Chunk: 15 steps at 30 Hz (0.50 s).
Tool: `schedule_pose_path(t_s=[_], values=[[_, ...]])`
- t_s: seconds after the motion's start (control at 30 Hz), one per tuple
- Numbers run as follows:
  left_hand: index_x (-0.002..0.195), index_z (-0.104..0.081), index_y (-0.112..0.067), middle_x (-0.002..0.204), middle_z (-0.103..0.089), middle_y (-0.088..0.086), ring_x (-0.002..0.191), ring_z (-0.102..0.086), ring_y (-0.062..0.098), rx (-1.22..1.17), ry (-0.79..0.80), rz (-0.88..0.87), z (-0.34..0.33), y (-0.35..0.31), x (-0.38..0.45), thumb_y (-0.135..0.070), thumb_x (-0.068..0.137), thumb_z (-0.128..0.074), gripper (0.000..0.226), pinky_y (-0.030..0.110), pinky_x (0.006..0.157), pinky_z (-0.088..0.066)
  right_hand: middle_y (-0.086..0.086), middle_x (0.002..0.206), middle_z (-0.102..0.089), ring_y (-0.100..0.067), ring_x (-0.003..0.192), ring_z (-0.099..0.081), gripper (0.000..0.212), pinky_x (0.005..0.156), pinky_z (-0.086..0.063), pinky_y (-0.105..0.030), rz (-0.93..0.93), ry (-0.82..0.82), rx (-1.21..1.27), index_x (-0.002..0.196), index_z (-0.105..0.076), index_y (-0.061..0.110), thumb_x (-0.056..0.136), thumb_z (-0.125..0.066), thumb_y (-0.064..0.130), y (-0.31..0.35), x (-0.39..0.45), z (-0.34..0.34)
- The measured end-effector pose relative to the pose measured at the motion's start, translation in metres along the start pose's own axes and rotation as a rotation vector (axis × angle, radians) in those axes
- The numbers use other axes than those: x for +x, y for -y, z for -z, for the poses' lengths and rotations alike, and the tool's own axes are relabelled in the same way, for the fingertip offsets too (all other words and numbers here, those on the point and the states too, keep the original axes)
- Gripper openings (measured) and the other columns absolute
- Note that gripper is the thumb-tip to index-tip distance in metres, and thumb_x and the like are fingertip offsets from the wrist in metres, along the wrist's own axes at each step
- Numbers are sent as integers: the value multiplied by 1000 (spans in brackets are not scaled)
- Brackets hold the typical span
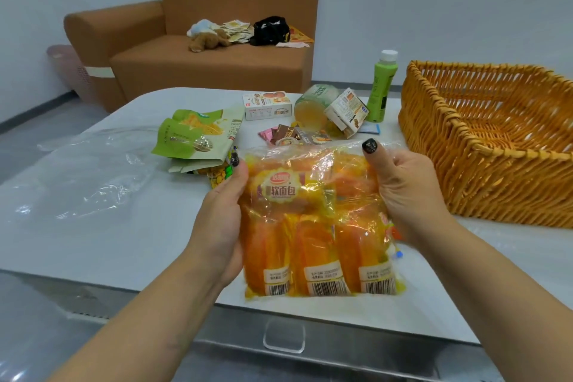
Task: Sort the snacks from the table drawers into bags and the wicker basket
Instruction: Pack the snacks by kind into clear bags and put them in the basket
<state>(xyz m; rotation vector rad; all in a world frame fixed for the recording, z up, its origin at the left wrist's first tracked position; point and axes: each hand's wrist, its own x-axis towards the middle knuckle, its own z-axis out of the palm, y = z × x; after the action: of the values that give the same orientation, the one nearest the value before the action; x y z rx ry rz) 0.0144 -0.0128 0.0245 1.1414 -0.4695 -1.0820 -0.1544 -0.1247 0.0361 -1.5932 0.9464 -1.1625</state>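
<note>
Bread pack (319, 226): clear glossy plastic film, crinkled, with paper-like barcode labels. Wicker basket (483, 146), at 2 o'clock: woven cane, rough and ribbed, slight sheen. Tabletop (124, 226): smooth, pale, matt stone-like finish. Loose bag (93, 170), at 9 o'clock: thin transparent plastic, shiny creases. Green pouches (195, 136): satin printed foil or plastic. Bottle (381, 87): smooth green plastic, white cap. Box (268, 105): printed cardboard. Sofa (217, 40), at 12 o'clock: matt brown cloth.

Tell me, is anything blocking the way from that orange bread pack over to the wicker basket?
Nothing visible does. Both hands, left hand and right hand, hold the bread pack above the table; the wicker basket sits open-topped just right of it.
</note>
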Motion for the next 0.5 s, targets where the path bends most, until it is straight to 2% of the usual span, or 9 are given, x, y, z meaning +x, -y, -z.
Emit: schedule_pose_path(t_s=[0.07, 0.1, 0.2, 0.27, 0.3, 0.33, 0.4, 0.43, 0.5], values=[[119, -67, -15, 107, -74, 12, 99, -71, 30, -5, 10, -9, -2, -1, 0, -45, 98, -43, 44, 52, 89, -55, -39, 82, -60, -56, 80, -61, 95, 67, -50, -68, -28, 11, 92, 72, -55, -8, 45, -71, 82, -4, 1, -1], [119, -67, -15, 106, -74, 12, 99, -71, 30, -5, 13, -21, -3, -3, 0, -43, 98, -43, 43, 51, 88, -55, -36, 81, -62, -55, 82, -62, 86, 67, -51, -67, -33, 22, 134, 68, -58, -1, 44, -73, 80, -6, 1, -1], [111, -69, -13, 101, -75, 12, 92, -73, 27, 47, -4, -87, -4, -5, 3, -37, 100, -44, 36, 46, 80, -58, -10, 59, -60, -21, 56, -61, 60, 53, -53, -38, -3, 42, 125, 63, -62, 6, 54, -69, 65, -3, -1, 3], [105, -70, -13, 94, -76, 9, 88, -73, 26, 149, -52, -152, -7, -2, 4, -34, 101, -44, 34, 44, 77, -59, -9, 62, -60, -15, 51, -55, 68, 47, -48, -31, -62, 122, -42, 78, -62, -7, 57, -64, 58, -2, 3, 13], [99, -72, -16, 90, -76, 8, 88, -73, 27, 219, -80, -195, -9, 0, 4, -34, 102, -44, 33, 45, 77, -59, -7, 68, -65, -15, 54, -59, 68, 51, -50, -30, -138, 203, -132, 91, -65, -4, 57, -65, 56, -2, 7, 21], [91, -72, -18, 86, -76, 7, 89, -72, 29, 300, -106, -249, -9, 3, 4, -35, 101, -44, 34, 46, 77, -59, -3, 78, -71, -13, 63, -65, 68, 59, -54, -28, -212, 299, -212, 106, -65, 6, 58, -67, 54, 1, 9, 29], [81, -72, -15, 83, -73, 12, 87, -69, 34, 461, -130, -386, -10, 5, 1, -40, 99, -44, 42, 51, 77, -58, 1, 119, -65, -10, 102, -64, 82, 82, -52, -25, -281, 466, -478, 137, -46, 24, 64, -76, 48, 8, 12, 44], [81, -70, -10, 83, -71, 16, 85, -67, 36, 525, -129, -458, -10, 5, 0, -44, 98, -42, 47, 55, 75, -57, 1, 140, -49, -13, 122, -52, 89, 95, -45, -27, -256, 486, -646, 146, -32, 27, 71, -79, 40, 12, 12, 49], [82, -66, -1, 78, -67, 20, 79, -63, 38, 625, -100, -602, -11, 6, -2, -51, 96, -39, 58, 57, 68, -53, 2, 156, -25, -13, 140, -27, 88, 108, -25, -25, -48, 398, -854, 151, -19, 25, 81, -73, 23, 21, 6, 52]])
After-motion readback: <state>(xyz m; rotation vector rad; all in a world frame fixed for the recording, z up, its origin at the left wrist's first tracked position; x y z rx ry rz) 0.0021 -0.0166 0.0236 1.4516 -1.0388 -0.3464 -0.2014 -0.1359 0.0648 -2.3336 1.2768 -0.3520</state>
